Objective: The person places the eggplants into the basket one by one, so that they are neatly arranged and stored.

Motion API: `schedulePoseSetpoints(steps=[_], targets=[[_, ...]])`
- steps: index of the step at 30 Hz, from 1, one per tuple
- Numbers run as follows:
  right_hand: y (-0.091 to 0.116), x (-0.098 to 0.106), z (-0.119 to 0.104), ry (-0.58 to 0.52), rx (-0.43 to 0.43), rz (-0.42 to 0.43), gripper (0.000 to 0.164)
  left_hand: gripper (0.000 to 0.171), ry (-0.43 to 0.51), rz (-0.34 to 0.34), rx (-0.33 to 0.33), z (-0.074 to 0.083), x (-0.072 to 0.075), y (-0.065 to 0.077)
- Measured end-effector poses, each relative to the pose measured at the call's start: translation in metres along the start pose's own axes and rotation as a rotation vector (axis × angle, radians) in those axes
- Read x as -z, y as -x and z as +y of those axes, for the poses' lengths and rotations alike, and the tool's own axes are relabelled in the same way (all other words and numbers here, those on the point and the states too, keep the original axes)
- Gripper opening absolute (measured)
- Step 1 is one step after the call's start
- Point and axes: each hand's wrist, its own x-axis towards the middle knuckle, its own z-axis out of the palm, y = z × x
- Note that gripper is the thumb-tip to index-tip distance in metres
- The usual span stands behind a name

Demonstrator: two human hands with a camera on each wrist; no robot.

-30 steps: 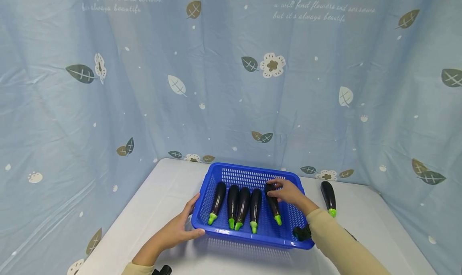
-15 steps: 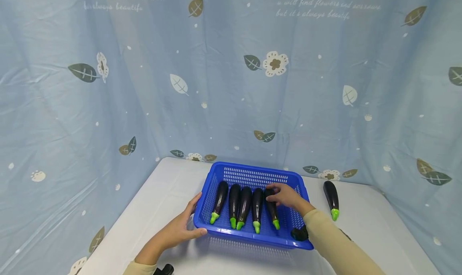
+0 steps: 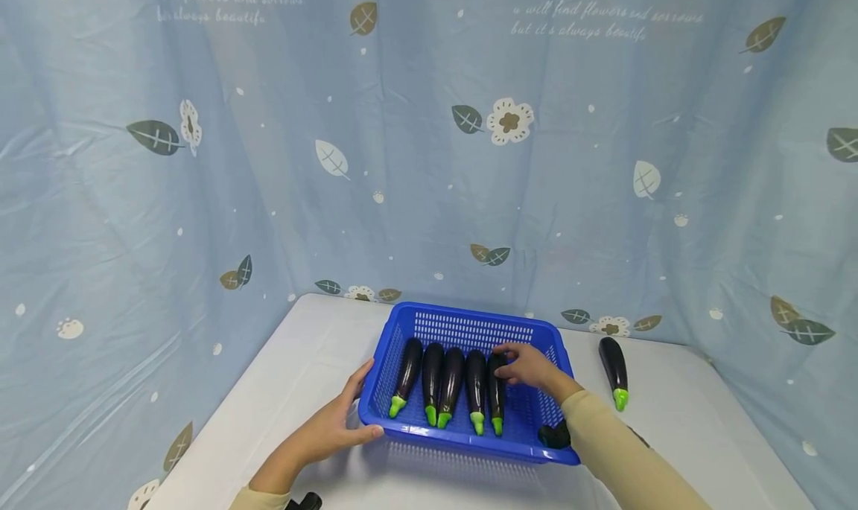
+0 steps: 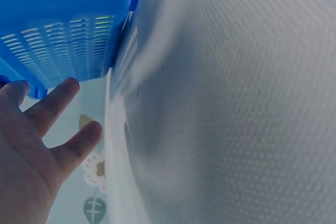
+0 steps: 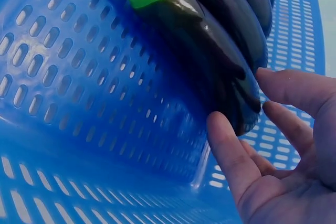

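A blue plastic basket (image 3: 462, 441) stands on the white table, with several dark eggplants (image 3: 451, 380) side by side inside, green stems toward me. My right hand (image 3: 529, 367) reaches into it and holds the rightmost eggplant (image 3: 497, 402) by its rounded far end. In the right wrist view, thumb and fingertips sit on either side of that end of the eggplant (image 5: 184, 40). My left hand (image 3: 328, 424) rests at the basket's front left corner, thumb by the front rim and fingers along the left side. Its visible fingers (image 4: 58, 103) are straight and spread in the left wrist view.
Another eggplant (image 3: 614, 368) lies on the table (image 3: 697, 421) right of the basket. Behind stands a blue curtain (image 3: 415, 197) printed with leaves and flowers. A black object (image 3: 310, 501) shows below the left wrist.
The right hand has shifted the rightmost eggplant left and straightened it, so it now lies close beside its neighbour. The left hand has stayed at the basket's corner.
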Motion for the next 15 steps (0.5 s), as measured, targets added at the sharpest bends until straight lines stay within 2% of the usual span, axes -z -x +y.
schedulePoseSetpoints(steps=[11, 15], targets=[[0.008, 0.011, -0.007, 0.071, 0.036, 0.013, 0.044, 0.108, -0.007, -0.001, 0.014, 0.0, -0.001, 0.0], [0.011, 0.016, -0.013, 0.06, 0.052, 0.022, 0.042, 0.109, -0.009, 0.0, 0.018, 0.0, -0.001, 0.001]])
